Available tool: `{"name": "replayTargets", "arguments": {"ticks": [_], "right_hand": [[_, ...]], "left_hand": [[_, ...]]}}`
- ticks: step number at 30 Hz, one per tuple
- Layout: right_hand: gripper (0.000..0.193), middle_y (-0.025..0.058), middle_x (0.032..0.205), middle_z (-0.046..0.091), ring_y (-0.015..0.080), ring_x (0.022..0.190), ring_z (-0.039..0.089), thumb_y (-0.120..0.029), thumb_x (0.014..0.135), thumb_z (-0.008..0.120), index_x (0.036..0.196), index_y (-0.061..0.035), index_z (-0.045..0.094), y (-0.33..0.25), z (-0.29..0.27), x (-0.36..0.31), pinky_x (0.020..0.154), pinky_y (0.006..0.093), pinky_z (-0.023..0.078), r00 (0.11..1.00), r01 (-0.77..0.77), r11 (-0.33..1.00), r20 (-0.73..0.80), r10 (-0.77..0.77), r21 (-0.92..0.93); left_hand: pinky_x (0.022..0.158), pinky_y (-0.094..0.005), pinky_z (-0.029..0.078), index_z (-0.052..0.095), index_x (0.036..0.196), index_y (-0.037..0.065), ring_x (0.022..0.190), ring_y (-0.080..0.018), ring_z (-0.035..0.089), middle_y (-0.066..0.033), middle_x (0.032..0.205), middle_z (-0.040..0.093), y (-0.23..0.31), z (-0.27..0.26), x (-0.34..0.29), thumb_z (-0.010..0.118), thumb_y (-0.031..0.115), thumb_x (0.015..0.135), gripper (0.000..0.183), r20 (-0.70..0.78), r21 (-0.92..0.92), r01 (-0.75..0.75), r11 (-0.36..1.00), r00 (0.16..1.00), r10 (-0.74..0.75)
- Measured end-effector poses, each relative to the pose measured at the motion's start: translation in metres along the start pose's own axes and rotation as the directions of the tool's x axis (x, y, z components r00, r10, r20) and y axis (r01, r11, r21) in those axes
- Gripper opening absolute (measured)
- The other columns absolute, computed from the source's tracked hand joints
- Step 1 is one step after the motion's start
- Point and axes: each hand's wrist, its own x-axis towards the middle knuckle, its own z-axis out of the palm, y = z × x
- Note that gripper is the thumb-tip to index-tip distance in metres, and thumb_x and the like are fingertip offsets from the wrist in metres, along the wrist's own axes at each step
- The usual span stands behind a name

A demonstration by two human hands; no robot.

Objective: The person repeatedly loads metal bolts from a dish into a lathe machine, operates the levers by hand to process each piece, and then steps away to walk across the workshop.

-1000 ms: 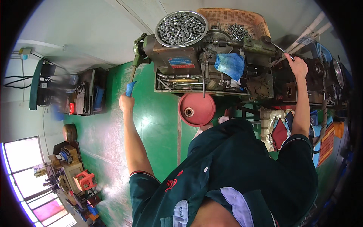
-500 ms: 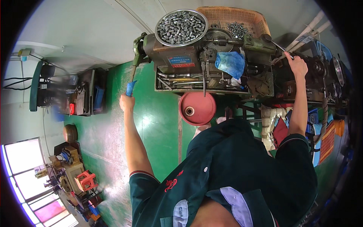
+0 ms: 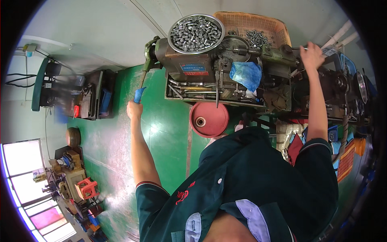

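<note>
My left hand (image 3: pixel 134 110) is closed round the lower end of a lever (image 3: pixel 139 95) with a blue wrapped grip, on the left of a small lathe (image 3: pixel 189 63). Out at the machine's right end, my right hand (image 3: pixel 312 57) is closed on a metal lever (image 3: pixel 300 48) by the green tailstock (image 3: pixel 278 54); part of the lever is hidden by the fingers. A blue cloth (image 3: pixel 246 76) hangs over the middle of the lathe. Above the headstock sits a round metal bowl (image 3: pixel 174 47) heaped with short metal bolts (image 3: pixel 195 33).
Behind the lathe is an orange plastic basket (image 3: pixel 282 28) with more bolts. Tools lie in the tray (image 3: pixel 217 101) under the machine. A red round stool (image 3: pixel 213 117) stands before me on the green floor. A second machine (image 3: pixel 336 80) is at right.
My right hand has swung the lever upward and slightly left at the tailstock. My left hand stays on its lever, nearly unmoved. The view has shifted slightly.
</note>
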Motion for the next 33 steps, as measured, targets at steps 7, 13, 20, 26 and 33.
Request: {"name": "replayTargets", "arguments": {"ticks": [7,13,20,26,33], "right_hand": [[0.02,0.0122,0.076,0.059,0.0257,0.073,0.057,-0.018,0.061,0.058,0.077,-0.0065,0.058,-0.193,0.004,-0.01,0.065,0.0334,0.045,0.788,0.176,0.483,0.171,-0.591,0.858],[0.027,0.0126,0.079,0.06,0.026,0.076,0.057,-0.019,0.058,0.059,0.079,-0.0023,0.058,-0.249,0.032,-0.029,0.069,0.0322,0.043,0.675,-0.012,0.344,0.261,-0.69,0.939],[0.029,0.0114,0.076,0.06,0.0221,0.072,0.057,-0.016,0.054,0.062,0.079,-0.0006,0.059,-0.251,0.042,-0.026,0.068,0.0296,0.043,0.552,-0.059,0.253,0.243,-0.798,0.966],[0.023,0.0109,0.071,0.06,0.0197,0.068,0.056,-0.011,0.053,0.062,0.074,-0.0013,0.06,-0.242,0.032,-0.016,0.065,0.0285,0.043,0.543,-0.06,0.197,0.197,-0.816,0.979],[0.019,0.006,0.072,0.06,0.0252,0.067,0.056,-0.031,0.066,0.054,0.07,-0.0134,0.059,-0.213,-0.023,0.029,0.06,0.0354,0.044,0.932,0.337,0.809,-0.047,-0.36,0.482]], "left_hand": [[0.066,-0.0383,0.044,0.061,0.081,0.01,0.076,-0.0306,0.056,-0.0164,0.078,0.059,-0.01,0.002,0.001,0.055,0.017,0.067,0.018,0.022,-0.003,0.042,0.999,0.999,-0.042],[0.065,-0.0389,0.044,0.061,0.078,0.009,0.074,-0.0313,0.057,-0.0167,0.076,0.059,-0.007,0.005,-0.009,0.055,0.017,0.065,0.016,0.034,-0.058,0.052,0.997,0.998,-0.05],[0.064,-0.0402,0.044,0.06,0.077,0.007,0.07,-0.0333,0.056,-0.0169,0.072,0.058,0.064,0.005,-0.064,0.056,0.017,0.066,0.015,0.011,-0.158,0.066,0.985,0.998,-0.065],[0.063,-0.0404,0.044,0.059,0.077,0.007,0.07,-0.034,0.056,-0.0171,0.071,0.058,0.072,-0.003,-0.07,0.054,0.014,0.066,0.014,-0.029,-0.173,0.093,0.98,0.995,-0.099],[0.064,-0.0398,0.044,0.059,0.08,0.007,0.072,-0.0336,0.056,-0.0171,0.073,0.058,0.071,-0.005,-0.069,0.054,0.012,0.066,0.016,-0.019,-0.169,0.087,0.982,0.996,-0.091]]}}
